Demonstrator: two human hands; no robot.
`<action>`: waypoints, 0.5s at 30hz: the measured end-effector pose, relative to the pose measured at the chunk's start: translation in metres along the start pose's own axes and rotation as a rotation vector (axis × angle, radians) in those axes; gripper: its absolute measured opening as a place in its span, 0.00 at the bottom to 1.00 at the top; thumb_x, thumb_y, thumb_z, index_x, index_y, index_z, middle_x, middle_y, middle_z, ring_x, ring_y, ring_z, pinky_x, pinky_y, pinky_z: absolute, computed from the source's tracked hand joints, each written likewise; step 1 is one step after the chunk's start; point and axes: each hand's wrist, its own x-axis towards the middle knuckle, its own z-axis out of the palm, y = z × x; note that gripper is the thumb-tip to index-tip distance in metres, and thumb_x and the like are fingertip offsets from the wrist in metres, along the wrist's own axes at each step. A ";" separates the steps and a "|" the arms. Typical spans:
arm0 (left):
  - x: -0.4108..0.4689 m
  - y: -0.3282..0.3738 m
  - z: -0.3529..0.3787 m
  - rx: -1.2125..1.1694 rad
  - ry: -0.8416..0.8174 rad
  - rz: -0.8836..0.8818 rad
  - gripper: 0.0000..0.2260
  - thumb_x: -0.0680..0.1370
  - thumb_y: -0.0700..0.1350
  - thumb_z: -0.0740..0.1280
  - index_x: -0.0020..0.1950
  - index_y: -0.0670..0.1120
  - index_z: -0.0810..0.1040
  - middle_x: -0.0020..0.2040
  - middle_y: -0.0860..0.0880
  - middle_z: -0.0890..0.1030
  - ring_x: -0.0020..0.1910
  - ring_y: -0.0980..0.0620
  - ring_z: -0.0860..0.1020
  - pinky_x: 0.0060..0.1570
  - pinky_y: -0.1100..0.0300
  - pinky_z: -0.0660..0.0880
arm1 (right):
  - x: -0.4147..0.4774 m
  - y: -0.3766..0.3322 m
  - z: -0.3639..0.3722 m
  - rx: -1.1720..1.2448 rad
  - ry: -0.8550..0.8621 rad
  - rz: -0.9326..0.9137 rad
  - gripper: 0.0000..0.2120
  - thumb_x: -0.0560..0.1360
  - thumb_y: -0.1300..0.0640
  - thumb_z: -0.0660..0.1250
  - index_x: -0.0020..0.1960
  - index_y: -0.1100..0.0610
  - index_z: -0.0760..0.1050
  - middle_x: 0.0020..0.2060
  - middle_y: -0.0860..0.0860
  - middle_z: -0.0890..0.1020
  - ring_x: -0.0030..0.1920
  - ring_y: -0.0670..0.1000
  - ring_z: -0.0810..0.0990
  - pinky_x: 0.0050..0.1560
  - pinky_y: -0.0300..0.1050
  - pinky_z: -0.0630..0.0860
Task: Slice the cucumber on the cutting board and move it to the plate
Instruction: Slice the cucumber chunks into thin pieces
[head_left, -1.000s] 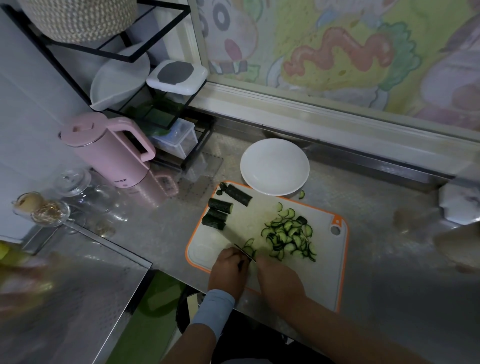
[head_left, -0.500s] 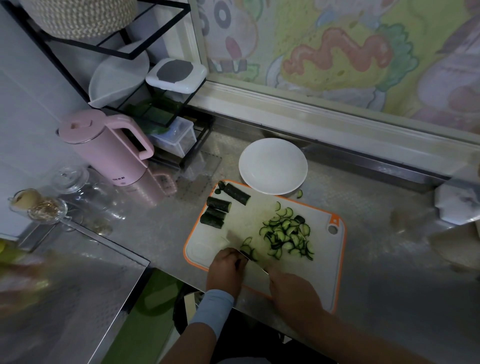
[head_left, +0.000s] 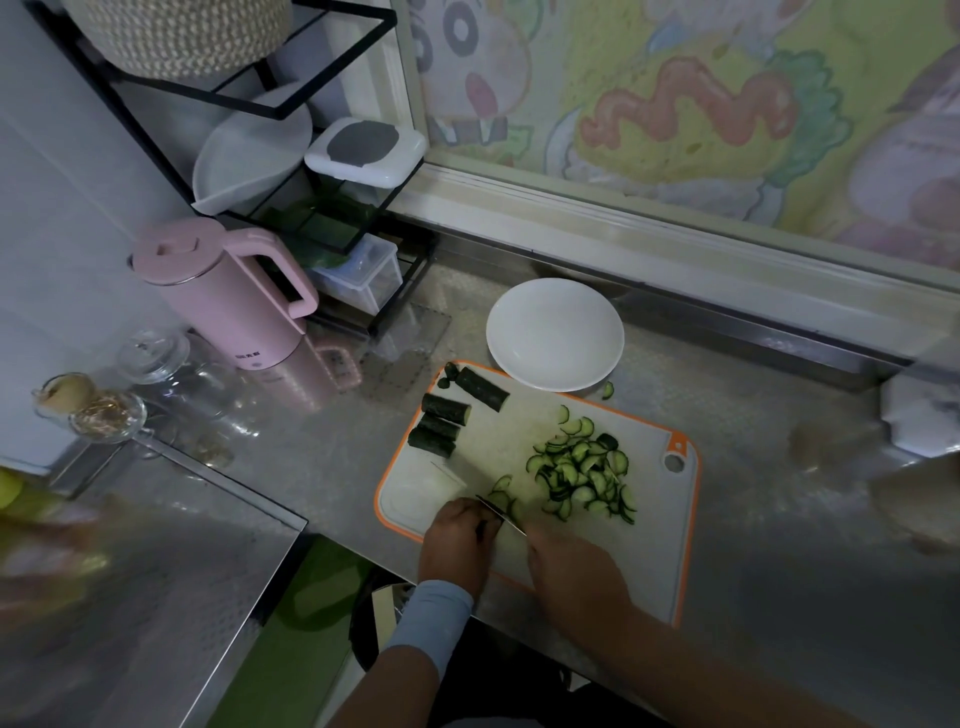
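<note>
Cucumber piece (head_left: 487, 527) sits almost hidden under curled fingers of the left hand (head_left: 457, 540) on the cutting board (head_left: 654, 551). The right hand (head_left: 571, 571) grips the knife (head_left: 503, 515) just beside them, so I fear a nick. Farther, slices (head_left: 582, 475) may miss the plate (head_left: 555, 332).

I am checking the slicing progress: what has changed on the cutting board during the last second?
The right hand drew the knife back toward the person, then pushed it forward again, slicing beside the left hand, which still grips a cucumber piece. Nothing taken or released. The slice pile, four uncut pieces and the empty plate stayed put.
</note>
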 end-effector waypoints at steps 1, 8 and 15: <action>0.000 0.000 0.000 0.001 -0.001 0.006 0.05 0.75 0.43 0.68 0.45 0.44 0.84 0.45 0.46 0.80 0.46 0.47 0.76 0.46 0.62 0.69 | -0.007 0.005 0.000 -0.008 -0.007 -0.016 0.13 0.71 0.55 0.67 0.55 0.53 0.77 0.30 0.50 0.79 0.28 0.50 0.79 0.26 0.45 0.73; 0.000 -0.004 0.004 0.010 -0.019 0.001 0.04 0.74 0.42 0.70 0.43 0.44 0.84 0.44 0.47 0.81 0.44 0.47 0.78 0.46 0.62 0.72 | -0.012 0.012 0.000 -0.062 -0.016 -0.062 0.11 0.69 0.57 0.69 0.52 0.53 0.75 0.30 0.50 0.78 0.29 0.49 0.78 0.26 0.40 0.67; -0.003 -0.004 0.006 -0.021 0.012 0.020 0.04 0.67 0.37 0.75 0.38 0.45 0.84 0.41 0.47 0.80 0.41 0.47 0.78 0.45 0.68 0.66 | 0.021 -0.017 0.001 -0.068 -0.017 -0.032 0.15 0.78 0.56 0.63 0.63 0.55 0.68 0.40 0.52 0.82 0.39 0.52 0.82 0.36 0.45 0.75</action>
